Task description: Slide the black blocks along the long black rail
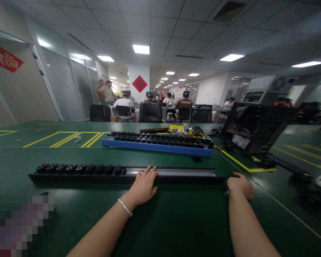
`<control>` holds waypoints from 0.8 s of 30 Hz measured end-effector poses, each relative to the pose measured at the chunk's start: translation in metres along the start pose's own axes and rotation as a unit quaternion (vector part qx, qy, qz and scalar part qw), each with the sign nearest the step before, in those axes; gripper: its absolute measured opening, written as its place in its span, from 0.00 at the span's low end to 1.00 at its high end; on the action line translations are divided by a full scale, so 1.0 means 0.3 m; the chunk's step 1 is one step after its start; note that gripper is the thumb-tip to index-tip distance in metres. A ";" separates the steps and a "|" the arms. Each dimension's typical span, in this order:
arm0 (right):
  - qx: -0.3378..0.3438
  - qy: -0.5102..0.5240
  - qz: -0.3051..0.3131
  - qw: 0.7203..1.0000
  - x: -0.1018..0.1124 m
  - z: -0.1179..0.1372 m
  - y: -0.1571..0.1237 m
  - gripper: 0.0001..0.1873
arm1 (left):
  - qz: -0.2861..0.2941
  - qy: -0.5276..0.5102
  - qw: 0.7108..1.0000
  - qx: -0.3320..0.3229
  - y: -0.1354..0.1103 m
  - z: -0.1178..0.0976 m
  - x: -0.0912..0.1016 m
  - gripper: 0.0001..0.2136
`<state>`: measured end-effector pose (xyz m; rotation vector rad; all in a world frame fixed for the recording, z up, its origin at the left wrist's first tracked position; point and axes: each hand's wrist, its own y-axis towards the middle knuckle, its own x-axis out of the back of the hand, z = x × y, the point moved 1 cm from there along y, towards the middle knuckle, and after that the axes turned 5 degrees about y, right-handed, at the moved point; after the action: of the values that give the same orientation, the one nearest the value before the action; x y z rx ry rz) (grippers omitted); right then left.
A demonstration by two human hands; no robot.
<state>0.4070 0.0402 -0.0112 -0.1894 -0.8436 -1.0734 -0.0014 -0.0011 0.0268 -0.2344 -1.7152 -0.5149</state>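
A long black channel (77, 177) lies across the green table in front of me. A row of black round-topped parts (89, 169) fills its left portion, and a bare silvery strip (176, 172) shows along the right portion. My left hand (146, 185) rests over the channel near its middle, fingers stretched out onto the strip. Beside the channel's right end is my right hand (240, 186), its fingers curled and slightly blurred; whatever is in them is hidden. Behind, a blue channel (156, 147) carries rows of similar black parts. A loose black piece (197, 158) sits near its right end.
An open black computer case (253, 125) stands at the right, with a grey power supply (270, 85) on top. A yellow tray (176, 127) and cables (196, 132) lie behind the blue channel. A pixelated patch (18, 225) covers the lower left. People sit farther back.
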 end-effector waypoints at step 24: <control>0.422 -0.038 0.206 0.882 -0.011 0.359 -0.395 0.19 | -0.080 0.197 0.937 0.277 -0.025 0.181 0.179 0.15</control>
<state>0.2522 0.0401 0.0303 0.3202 -1.2077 -0.2353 -0.0636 0.0106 0.0700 0.3963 -1.4200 -0.1598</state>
